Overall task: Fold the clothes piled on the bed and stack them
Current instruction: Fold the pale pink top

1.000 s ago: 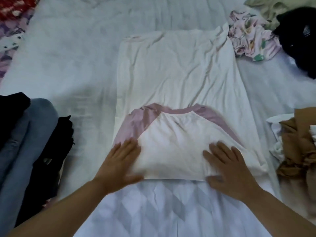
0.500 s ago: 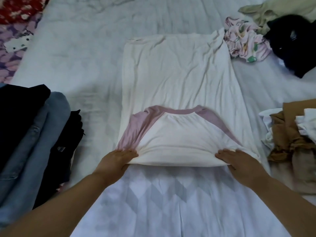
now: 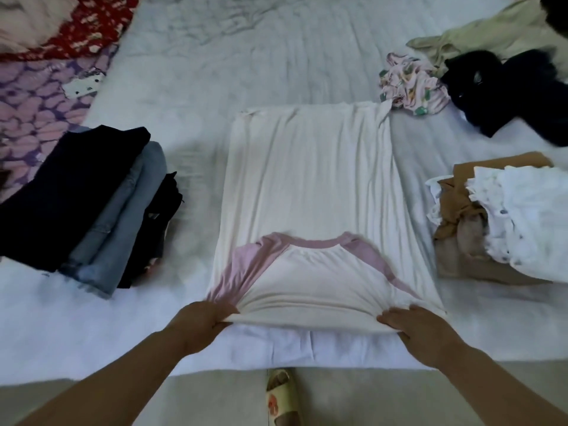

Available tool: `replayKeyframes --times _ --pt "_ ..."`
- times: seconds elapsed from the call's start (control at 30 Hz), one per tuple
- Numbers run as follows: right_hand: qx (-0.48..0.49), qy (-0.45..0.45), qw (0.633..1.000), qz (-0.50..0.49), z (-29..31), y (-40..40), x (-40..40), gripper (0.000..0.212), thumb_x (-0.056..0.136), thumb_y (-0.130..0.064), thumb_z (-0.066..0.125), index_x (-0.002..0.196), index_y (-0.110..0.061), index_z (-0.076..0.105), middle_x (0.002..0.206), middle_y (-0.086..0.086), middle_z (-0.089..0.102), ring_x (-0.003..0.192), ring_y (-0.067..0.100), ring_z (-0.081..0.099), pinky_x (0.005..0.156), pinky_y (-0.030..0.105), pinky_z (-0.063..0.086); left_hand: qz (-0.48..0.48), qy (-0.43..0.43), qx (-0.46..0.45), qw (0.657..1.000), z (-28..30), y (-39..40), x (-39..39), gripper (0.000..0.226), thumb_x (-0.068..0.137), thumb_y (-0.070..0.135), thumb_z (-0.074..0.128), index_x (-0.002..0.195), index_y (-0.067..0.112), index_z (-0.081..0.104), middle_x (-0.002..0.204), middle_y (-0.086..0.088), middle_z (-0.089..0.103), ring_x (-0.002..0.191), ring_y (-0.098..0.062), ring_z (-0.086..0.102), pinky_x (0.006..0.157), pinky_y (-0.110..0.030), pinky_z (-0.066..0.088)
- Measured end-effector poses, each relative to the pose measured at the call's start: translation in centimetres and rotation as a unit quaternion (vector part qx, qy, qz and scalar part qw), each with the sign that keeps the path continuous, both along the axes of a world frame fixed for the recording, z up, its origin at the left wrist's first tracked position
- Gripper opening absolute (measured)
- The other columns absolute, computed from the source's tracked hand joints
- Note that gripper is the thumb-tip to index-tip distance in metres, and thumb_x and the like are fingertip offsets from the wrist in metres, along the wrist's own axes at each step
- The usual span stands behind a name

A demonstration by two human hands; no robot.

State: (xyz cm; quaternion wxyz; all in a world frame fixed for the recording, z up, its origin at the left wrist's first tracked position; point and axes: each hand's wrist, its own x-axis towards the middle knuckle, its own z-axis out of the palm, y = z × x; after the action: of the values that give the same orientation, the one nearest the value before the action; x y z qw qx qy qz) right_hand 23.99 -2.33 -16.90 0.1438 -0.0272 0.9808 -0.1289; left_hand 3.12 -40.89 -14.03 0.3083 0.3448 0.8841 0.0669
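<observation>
On the white bed (image 3: 276,56), both hands — left hand (image 3: 204,322), right hand (image 3: 421,329) — pinch the cream shirt (image 3: 310,186)'s folded near edge.

Two hands: left hand (image 3: 201,325), right hand (image 3: 422,329). One cream shirt with pink sleeves (image 3: 310,192). One folded stack (image 3: 92,204) of at least three garments. One tan-and-white heap (image 3: 504,219). Three loose garments: floral (image 3: 408,84), black (image 3: 504,87), beige (image 3: 485,35). One slipper (image 3: 281,398).

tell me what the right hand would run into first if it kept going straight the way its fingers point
The right hand grips the near fold of the cream shirt, fingers aimed up and left. Going straight on, it would likely meet the shirt's folded-over pink-sleeved part first; depth is hard to judge.
</observation>
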Motion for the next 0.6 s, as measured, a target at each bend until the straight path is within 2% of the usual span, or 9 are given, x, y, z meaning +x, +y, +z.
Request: replayKeyframes --times 0.1,0.17,0.27,0.33,0.37,0.43,0.5,0.6 --pt "-0.014 -0.046 0.999 0.009 1.9 -1.8 3.6 0.037 0.064 -0.025 0.043 0.079 -0.031 0.076 0.077 -0.017 0.072 0.066 0.001 0.068 0.075 0.02 0.041 -0.015 0.004 -0.011 1.0 0.9 -1.6 4.3 0.031 0.098 0.037 0.044 0.127 0.036 0.056 0.123 0.008 0.063 0.114 -0.013 0.056 0.086 -0.019 0.037" --pt "-0.015 -0.051 0.998 0.012 2.5 -2.5 5.5 0.032 0.053 -0.023 0.059 0.078 -0.036 0.075 0.074 -0.022 0.069 0.06 -0.002 0.065 0.067 0.014 0.043 -0.038 -0.003 -0.038 0.999 1.3 -2.4 6.6 0.03 0.099 0.038 0.042 0.126 0.036 0.056 0.121 0.008 0.063 0.111 -0.013 0.056 0.081 -0.019 0.034" --pt "-0.048 -0.058 0.997 -0.004 2.2 -2.5 8.5 0.039 0.042 -0.024 0.07 0.079 -0.036 0.075 0.076 -0.021 0.07 0.063 -0.002 0.065 0.07 0.014 0.044 -0.054 -0.032 -0.07 0.996 2.5 -2.8 9.0 0.029 0.1 0.038 0.041 0.123 0.034 0.057 0.117 0.005 0.064 0.107 -0.015 0.055 0.075 -0.02 0.03" --pt "-0.041 -0.061 0.997 0.003 3.6 -2.6 8.3 0.042 0.053 -0.026 0.073 0.091 -0.043 0.071 0.083 -0.024 0.07 0.072 -0.003 0.066 0.07 0.012 0.045 -0.042 -0.063 -0.066 0.995 3.1 -2.5 9.0 0.026 0.099 0.036 0.043 0.117 0.03 0.061 0.111 0.003 0.065 0.102 -0.014 0.056 0.07 -0.016 0.03" --pt "-0.031 -0.049 0.998 0.005 4.4 -2.6 7.6 0.04 0.067 -0.024 0.071 0.1 -0.047 0.067 0.093 -0.024 0.069 0.083 -0.003 0.065 0.072 0.012 0.043 -0.029 -0.074 -0.059 0.995 3.5 -2.2 8.5 0.024 0.099 0.035 0.045 0.113 0.026 0.062 0.106 0.002 0.065 0.099 -0.013 0.057 0.068 -0.012 0.031" --pt "-0.013 -0.113 0.993 0.028 5.6 -1.7 5.9 0.033 0.091 -0.02 0.054 0.114 -0.041 0.064 0.111 -0.018 0.065 0.104 0.005 0.059 0.075 0.015 0.036 -0.003 -0.082 -0.049 0.995 4.2 -1.6 6.8 0.022 0.098 0.033 0.046 0.105 0.02 0.063 0.097 0.003 0.062 0.092 -0.013 0.056 0.067 -0.01 0.032" --pt "-0.029 -0.136 0.989 0.042 6.1 -0.4 3.5 0.028 0.094 -0.02 0.048 0.117 -0.03 0.062 0.118 -0.008 0.064 0.108 0.012 0.057 0.076 0.021 0.036 0.026 -0.071 -0.034 0.997 5.2 -0.7 4.7 0.017 0.098 0.032 0.048 0.1 0.022 0.062 0.096 0.002 0.062 0.088 -0.013 0.056 0.072 -0.017 0.037" --pt "-0.016 -0.136 0.99 0.022 6.7 1.8 -1.1 0.023 0.096 -0.025 0.049 0.114 -0.024 0.062 0.118 -0.003 0.063 0.108 0.015 0.056 0.075 0.023 0.035 0.06 -0.041 0.002 0.997 7.0 1.3 0.6 0.01 0.097 0.032 0.05 0.089 0.03 0.055 0.094 0.003 0.061 0.085 -0.014 0.056 0.073 -0.022 0.04"
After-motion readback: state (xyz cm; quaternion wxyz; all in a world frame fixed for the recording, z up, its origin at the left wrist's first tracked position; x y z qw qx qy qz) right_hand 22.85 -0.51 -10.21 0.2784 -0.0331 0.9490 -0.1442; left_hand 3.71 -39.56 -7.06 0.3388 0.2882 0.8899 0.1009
